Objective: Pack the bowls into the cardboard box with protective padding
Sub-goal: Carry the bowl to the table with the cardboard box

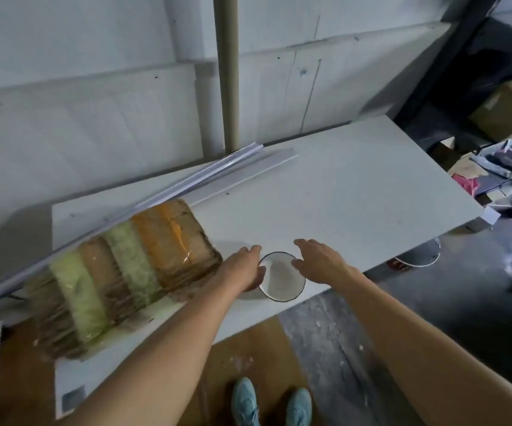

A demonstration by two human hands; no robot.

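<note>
A white bowl (282, 276) with a thin dark rim is at the front edge of the white table (356, 192), tipped a little toward me. My left hand (244, 267) grips the bowl's left rim, with the thumb on the inside. My right hand (319, 259) is at the bowl's right rim with its fingers straight and spread, and the thumb is close to or touching the edge. A bundle of flattened cardboard (119, 272), wrapped in clear film with green and orange tape bands, lies on the left part of the table. I see no padding.
Long white strips (217, 176) lie along the back of the table by the wall. A white bucket (417, 256) stands under the table's right end. Boxes and clutter (494, 179) cover the floor at right. Brown cardboard (248, 358) lies under my feet.
</note>
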